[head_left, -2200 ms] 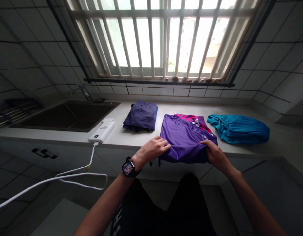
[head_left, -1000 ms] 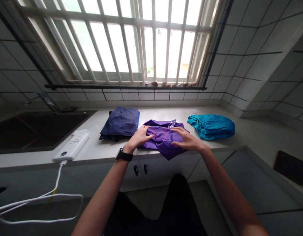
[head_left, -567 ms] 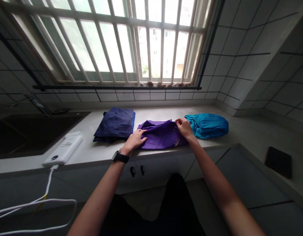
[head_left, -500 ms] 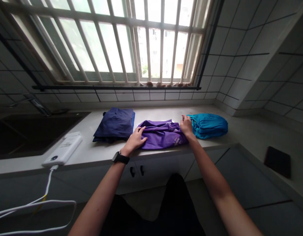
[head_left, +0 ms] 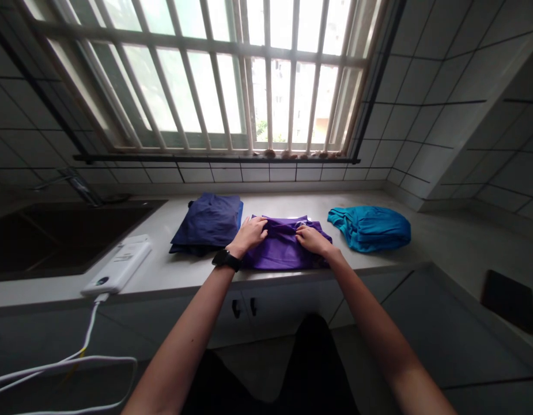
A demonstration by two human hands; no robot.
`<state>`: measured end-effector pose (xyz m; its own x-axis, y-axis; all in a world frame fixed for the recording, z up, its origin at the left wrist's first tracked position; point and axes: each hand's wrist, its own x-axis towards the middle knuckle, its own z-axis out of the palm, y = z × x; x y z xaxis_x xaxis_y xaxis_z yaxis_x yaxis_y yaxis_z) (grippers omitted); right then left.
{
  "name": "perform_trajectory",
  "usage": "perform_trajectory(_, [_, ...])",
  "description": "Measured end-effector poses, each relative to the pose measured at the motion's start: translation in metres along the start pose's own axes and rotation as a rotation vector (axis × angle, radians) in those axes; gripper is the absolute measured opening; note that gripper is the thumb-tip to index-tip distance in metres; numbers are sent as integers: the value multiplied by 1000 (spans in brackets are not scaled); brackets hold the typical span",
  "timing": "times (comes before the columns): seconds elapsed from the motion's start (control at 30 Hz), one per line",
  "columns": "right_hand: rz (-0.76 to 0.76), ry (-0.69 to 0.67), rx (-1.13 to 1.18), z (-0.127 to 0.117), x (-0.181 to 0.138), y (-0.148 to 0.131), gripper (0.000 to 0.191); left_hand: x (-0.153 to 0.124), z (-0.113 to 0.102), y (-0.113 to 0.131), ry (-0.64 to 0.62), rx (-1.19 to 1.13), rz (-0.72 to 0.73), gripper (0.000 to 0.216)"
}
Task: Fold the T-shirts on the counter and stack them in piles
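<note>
On the counter in front of me lies a purple garment (head_left: 277, 251), partly folded, its far part bunched into creases. My left hand (head_left: 250, 231), with a black watch at the wrist, is closed on the garment's upper left part. At its upper right, my right hand (head_left: 310, 237) has its curled fingers pinched on the cloth. What kind of garment it is cannot be made out. To the left sits a folded dark blue garment stack (head_left: 208, 222), close to my left hand. A teal cloth bundle (head_left: 370, 228) rests to the right, apart from both hands.
A white power bank (head_left: 119, 265) with a white cable (head_left: 91, 325) lies at the counter's left, beside the dark sink (head_left: 76, 236) and faucet (head_left: 82, 187). A dark flat object (head_left: 508, 300) is on the right-hand counter. Behind is a barred window (head_left: 231, 86).
My right hand has moved left from beside the teal bundle onto the purple garment and grips it. My left hand has shifted farther up the garment. The purple cloth's right part is now folded inward.
</note>
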<state>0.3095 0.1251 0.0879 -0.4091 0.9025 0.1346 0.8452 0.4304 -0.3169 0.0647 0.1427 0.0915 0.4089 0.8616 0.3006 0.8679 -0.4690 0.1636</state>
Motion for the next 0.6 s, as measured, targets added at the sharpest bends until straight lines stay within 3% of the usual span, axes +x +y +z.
perform_trajectory(0.1, [104, 130, -12, -7, 10, 1, 43, 13, -3, 1, 93, 17, -40, 46])
perform_trajectory(0.23, [322, 139, -87, -5, 6, -9, 61, 15, 9, 2, 123, 41, -24, 55])
perform_trajectory(0.33, [290, 79, -66, 7, -6, -21, 61, 6, 23, -1, -10, 11, 13, 51])
perform_trajectory(0.43, [316, -49, -60, 25, -19, -27, 61, -4, 32, -4, -185, 11, -94, 56])
perform_trajectory(0.6, [282, -139, -130, 33, -12, -7, 61, -18, 24, 2, -223, 135, -152, 61])
